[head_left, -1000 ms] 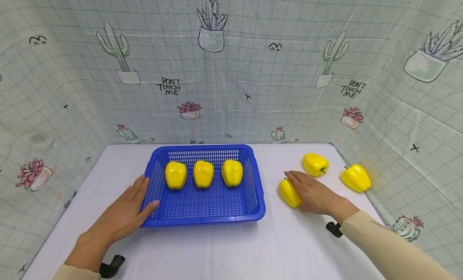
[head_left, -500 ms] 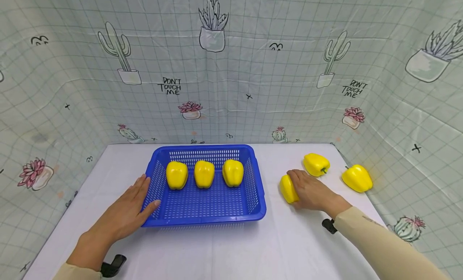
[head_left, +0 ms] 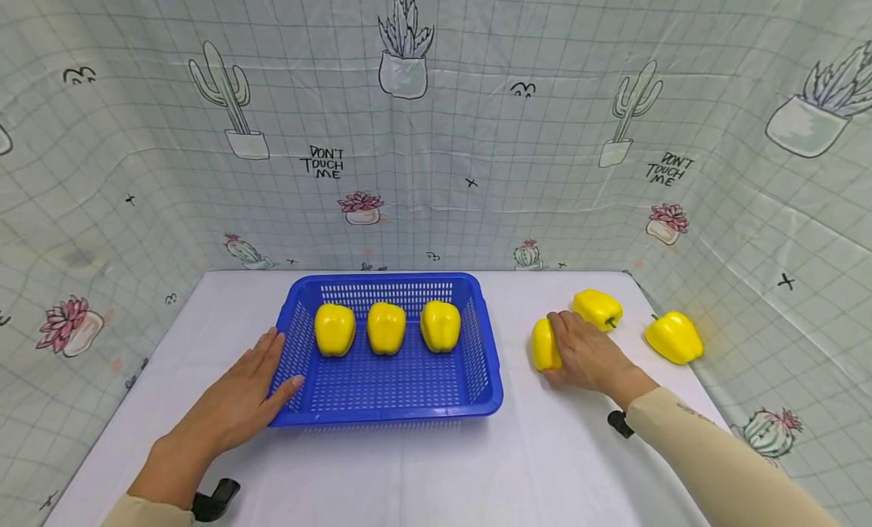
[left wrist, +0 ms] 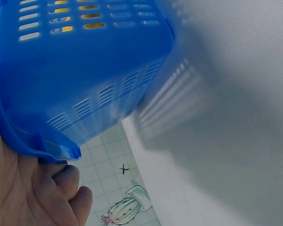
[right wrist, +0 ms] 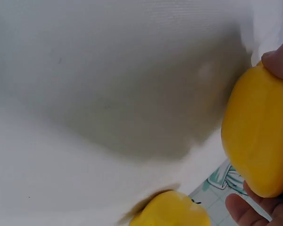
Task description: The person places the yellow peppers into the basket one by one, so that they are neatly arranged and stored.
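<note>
Grasping a yellow pepper at three o'clock from the blue basket, the right hand might lose it should the glossy skin slip, while the left hand, straight-fingered, touches the basket's nine-o'clock rim.

Gridded backdrop (cactus-printed), white tabletop.

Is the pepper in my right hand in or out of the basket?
Out. The head view shows the yellow pepper held in the right hand, beyond the right rim of the blue basket.
</note>
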### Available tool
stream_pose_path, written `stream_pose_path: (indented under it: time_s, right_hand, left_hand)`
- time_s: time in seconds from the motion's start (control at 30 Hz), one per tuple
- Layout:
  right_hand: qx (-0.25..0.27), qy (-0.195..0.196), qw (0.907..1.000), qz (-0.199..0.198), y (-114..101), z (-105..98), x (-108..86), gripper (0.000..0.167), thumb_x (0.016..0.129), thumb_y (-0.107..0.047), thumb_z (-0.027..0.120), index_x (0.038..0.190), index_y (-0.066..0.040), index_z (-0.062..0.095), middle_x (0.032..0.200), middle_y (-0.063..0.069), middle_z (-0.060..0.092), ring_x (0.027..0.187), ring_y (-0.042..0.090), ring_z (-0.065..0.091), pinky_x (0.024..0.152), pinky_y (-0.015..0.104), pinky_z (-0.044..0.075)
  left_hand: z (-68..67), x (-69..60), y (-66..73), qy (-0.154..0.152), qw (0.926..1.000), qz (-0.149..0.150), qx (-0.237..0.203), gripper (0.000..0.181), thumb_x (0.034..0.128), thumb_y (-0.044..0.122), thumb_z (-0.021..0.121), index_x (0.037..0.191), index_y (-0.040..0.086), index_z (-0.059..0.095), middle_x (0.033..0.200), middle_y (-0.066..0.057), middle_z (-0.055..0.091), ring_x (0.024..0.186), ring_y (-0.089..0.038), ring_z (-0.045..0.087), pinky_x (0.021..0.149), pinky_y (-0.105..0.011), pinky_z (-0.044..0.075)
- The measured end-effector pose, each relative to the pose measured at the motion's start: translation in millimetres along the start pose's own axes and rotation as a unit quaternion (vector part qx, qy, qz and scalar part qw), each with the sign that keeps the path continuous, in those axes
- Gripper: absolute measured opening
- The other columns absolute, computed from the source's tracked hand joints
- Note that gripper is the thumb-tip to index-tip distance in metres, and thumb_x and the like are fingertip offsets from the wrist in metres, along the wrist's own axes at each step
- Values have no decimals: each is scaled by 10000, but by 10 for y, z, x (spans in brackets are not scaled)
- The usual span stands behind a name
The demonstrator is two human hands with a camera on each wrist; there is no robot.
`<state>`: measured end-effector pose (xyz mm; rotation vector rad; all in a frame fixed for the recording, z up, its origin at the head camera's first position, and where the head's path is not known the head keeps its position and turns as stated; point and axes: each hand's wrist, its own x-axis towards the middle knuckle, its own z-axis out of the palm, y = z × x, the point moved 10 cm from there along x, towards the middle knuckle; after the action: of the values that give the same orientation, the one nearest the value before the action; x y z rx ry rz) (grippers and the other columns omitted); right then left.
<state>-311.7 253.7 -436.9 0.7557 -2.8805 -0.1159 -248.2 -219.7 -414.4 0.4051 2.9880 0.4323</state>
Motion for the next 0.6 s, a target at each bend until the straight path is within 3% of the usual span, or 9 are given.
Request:
stream_pose_path:
  time_s: [0.23, 0.43, 0.6]
  right_hand:
    - [-303, 320, 9988, -207, -31, -134, 86, 928, 758, -502, 887, 1337, 97, 479, 1122, 216, 593, 1036, 354, 592, 1128, 524, 514]
    - [-302, 699, 9966, -325, -85, -368, 216, 880, 751, -478, 874, 1300, 92, 492, 1083, 206, 590, 972, 337, 586, 976, 470, 592]
    - [-177, 891, 9953, -350, -136, -552, 326, 820, 748, -456, 864, 1255, 77, 502, 1022, 178, 571, 923, 329, 566, 890, 454, 592]
  left_hand:
    - [-9, -7, 24, 33, 10000, 44, -20, 883, 1081, 543, 496, 1638, -84, 219, 1715, -309, 193, 1570, -506, 243, 1263, -658, 260]
    - [-5, -6, 14, 17, 10000, 34, -32, 886, 1081, 547, 492, 1639, -83, 215, 1715, -313, 187, 1570, -509, 237, 1261, -663, 255]
    - [-3, -6, 12, 24, 10000, 27, -21, 891, 1082, 558, 480, 1639, -84, 212, 1715, -315, 186, 1570, -509, 237, 1262, -662, 253]
